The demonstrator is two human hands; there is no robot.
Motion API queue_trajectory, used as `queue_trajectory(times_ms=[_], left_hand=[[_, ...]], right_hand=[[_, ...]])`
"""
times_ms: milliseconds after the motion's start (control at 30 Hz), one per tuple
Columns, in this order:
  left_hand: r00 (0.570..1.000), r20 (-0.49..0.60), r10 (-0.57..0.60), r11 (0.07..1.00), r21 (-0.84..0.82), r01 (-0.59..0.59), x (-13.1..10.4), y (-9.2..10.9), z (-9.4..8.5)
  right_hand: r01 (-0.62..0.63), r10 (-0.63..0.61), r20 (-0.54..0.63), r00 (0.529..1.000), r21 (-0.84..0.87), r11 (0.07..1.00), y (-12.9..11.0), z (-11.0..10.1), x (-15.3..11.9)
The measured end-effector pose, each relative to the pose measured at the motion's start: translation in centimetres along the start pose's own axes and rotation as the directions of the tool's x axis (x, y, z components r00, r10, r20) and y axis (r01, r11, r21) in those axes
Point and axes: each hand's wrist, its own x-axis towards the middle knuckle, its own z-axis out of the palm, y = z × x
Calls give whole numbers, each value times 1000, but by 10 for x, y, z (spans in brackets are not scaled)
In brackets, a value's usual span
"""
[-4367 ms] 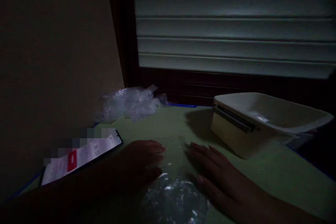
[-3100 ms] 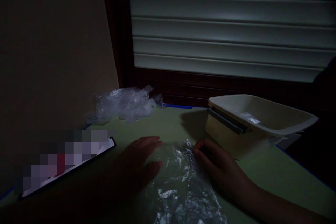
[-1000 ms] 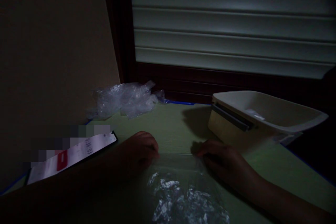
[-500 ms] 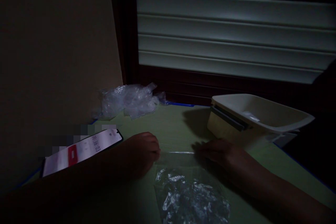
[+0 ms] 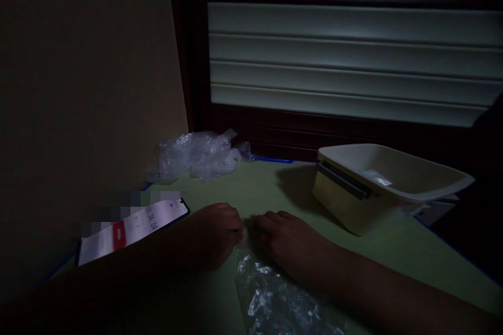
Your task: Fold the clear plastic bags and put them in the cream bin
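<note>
A clear plastic bag (image 5: 283,301) with shiny crinkles lies on the green table at the bottom centre. My left hand (image 5: 218,235), fingers curled, is at the bag's upper left corner, closed on its top edge. Close to its right, my right hand (image 5: 288,241) lies over the upper part of the bag with its fingers curled down. The fingertips of the right hand are in shadow, and what they hold, if anything, is hidden. Only a small gap separates the two hands.
A crumpled heap of clear plastic bags (image 5: 200,154) lies at the back left. The lit phone (image 5: 137,227) rests beside my left forearm. At the right stands a cream bin (image 5: 341,201) with a small clear piece inside. Behind the table (image 5: 255,183) is a slatted panel (image 5: 334,63).
My right hand has moved left along the top of the bag, close to my left hand, and now covers part of the bag. The view has shifted slightly.
</note>
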Motion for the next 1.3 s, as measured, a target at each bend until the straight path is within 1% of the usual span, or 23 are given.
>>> queue_trajectory(times_ms=[100,267,367,433,533,600,667,767,867,933,1000,1067,1133,1200,1300], left_hand=[[1000,13,1,1000,5,-1,0,0,-1],[1000,17,-15,1000,-10,15,1,2,-3],[999,42,-13,1000,-1,13,1,1,-2],[998,65,-13,1000,-7,14,1,1,-2],[996,84,-19,1000,-22,20,1,0,-2],[996,87,-17,999,-32,20,1,0,-3],[997,78,-20,998,-56,25,1,0,-3],[998,42,-46,993,-105,50,1,0,-2],[997,6,-83,986,-143,83,2,0,-1],[992,-14,-125,976,-184,120,1,0,1],[983,-57,-177,956,-249,158,0,1,2],[958,-106,-266,915,-339,217,0,1,5],[925,-142,-352,862,-433,262,-1,0,8],[906,-162,-390,821,-507,262,-1,-2,12],[915,-209,-345,797,-580,168,1,-4,17]], right_hand=[[-50,50,-15,999,9,999,8,9,-17],[-121,125,-60,990,62,991,25,20,-56],[-153,166,-100,981,121,981,34,24,-74],[-167,190,-112,975,186,968,39,25,-80],[-230,274,-96,957,325,917,44,23,-82],[-310,368,-61,928,425,850,45,20,-79],[-363,431,-23,902,499,787,45,20,-74],[-378,469,-14,883,572,728,43,23,-68],[-350,480,-29,877,645,679,40,27,-66],[-342,487,-42,873,660,669,36,29,-66],[-354,513,-69,856,645,677,32,30,-65],[-364,546,-103,832,641,676,29,30,-64],[-363,575,-123,809,663,654,26,30,-65],[-360,591,-128,797,684,635,25,31,-67],[-357,603,-164,781,674,647,25,31,-70]])
